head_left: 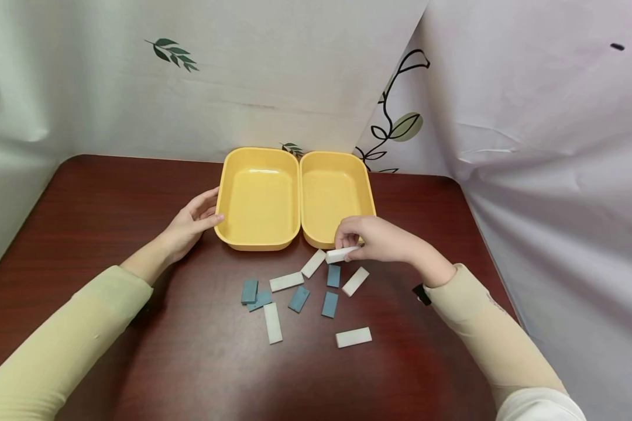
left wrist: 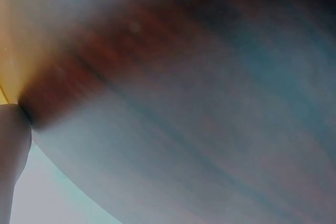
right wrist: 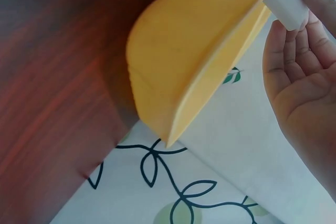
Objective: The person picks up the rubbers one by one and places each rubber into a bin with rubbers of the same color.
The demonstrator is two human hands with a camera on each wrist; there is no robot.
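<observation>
My left hand (head_left: 186,228) grips the left wall of the larger yellow tray (head_left: 219,207), thumb over its rim and fingers against the outer side. Between thumb and fingers, my right hand (head_left: 379,238) pinches a white block (head_left: 338,255) just in front of the smaller yellow tray (head_left: 371,196). In the right wrist view, that white block (right wrist: 289,1) overlaps the tray's rim. Several more white blocks, such as one near the front (head_left: 353,337), lie on the table with several blue-grey blocks (head_left: 329,304). The left wrist view is mostly blurred.
Both trays stand side by side near the back of the dark red table (head_left: 110,199). At the left of the scattered pieces, one blue-grey block (head_left: 250,291) overlaps another (head_left: 260,301). Pale sheets with leaf prints (head_left: 176,54) hang behind and at the sides.
</observation>
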